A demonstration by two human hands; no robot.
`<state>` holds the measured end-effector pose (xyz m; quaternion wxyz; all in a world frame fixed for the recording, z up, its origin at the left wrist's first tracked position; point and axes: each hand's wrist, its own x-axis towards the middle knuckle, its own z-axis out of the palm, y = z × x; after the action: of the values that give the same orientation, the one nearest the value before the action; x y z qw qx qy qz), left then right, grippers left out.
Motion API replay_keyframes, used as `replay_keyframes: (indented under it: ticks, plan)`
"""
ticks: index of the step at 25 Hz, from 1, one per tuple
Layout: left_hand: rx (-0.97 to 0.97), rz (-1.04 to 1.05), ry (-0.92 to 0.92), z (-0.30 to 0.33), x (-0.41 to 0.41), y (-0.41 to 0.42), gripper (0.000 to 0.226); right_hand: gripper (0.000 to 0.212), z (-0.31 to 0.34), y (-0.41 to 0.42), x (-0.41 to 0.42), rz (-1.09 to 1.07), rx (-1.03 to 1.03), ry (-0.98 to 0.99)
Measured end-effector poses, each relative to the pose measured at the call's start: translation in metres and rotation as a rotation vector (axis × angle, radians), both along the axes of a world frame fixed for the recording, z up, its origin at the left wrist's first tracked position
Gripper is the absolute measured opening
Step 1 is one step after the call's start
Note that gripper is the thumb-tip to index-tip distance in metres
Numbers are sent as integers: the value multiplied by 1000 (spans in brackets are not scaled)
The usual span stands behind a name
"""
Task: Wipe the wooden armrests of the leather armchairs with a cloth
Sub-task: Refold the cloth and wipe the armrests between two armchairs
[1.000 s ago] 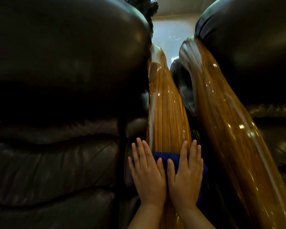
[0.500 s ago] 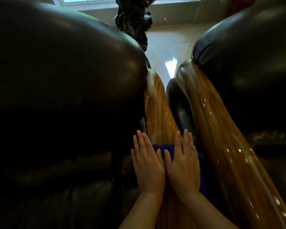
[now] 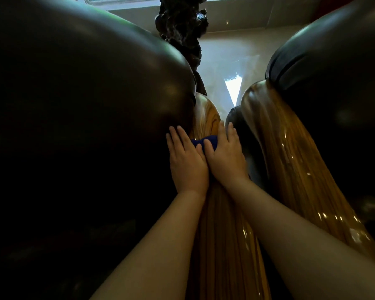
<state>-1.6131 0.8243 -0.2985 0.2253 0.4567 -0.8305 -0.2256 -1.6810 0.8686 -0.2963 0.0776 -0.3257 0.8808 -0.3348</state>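
Observation:
Two dark leather armchairs stand side by side, the left armchair [image 3: 78,100] and the right armchair [image 3: 338,68]. Between them run two glossy wooden armrests, the left chair's armrest [image 3: 206,115] and the right chair's armrest [image 3: 290,165]. A blue cloth [image 3: 205,141] lies on the left chair's armrest, near its far end. My left hand [image 3: 186,161] and my right hand [image 3: 225,156] press flat on the cloth, side by side, fingers pointing away from me. Most of the cloth is hidden under my palms.
A dark carved wooden object [image 3: 182,29] stands beyond the chairs. Behind it a shiny pale floor [image 3: 232,59] reflects a window [image 3: 121,0]. The gap between the two armrests is narrow and dark.
Both hands have slid the cloth forward along the armrest, from its near middle toward its far end. My arms are now stretched out, and the view has tilted up.

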Motion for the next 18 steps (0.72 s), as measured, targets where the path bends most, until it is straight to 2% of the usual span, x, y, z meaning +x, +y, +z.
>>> replay_keyframes:
  ticks: [8, 14, 18]
  plan:
    - [-94, -169, -173, -5, 47, 38, 50, 58, 4, 50, 39, 68, 15, 7]
    - [-70, -274, -70, -6, 127, 112, 50, 58, 0, 131, 120, 5, 95, 156]
    - [-83, -252, -23, -20, 189, 166, 47, 59, -17, 187, 184, -55, 104, 245]
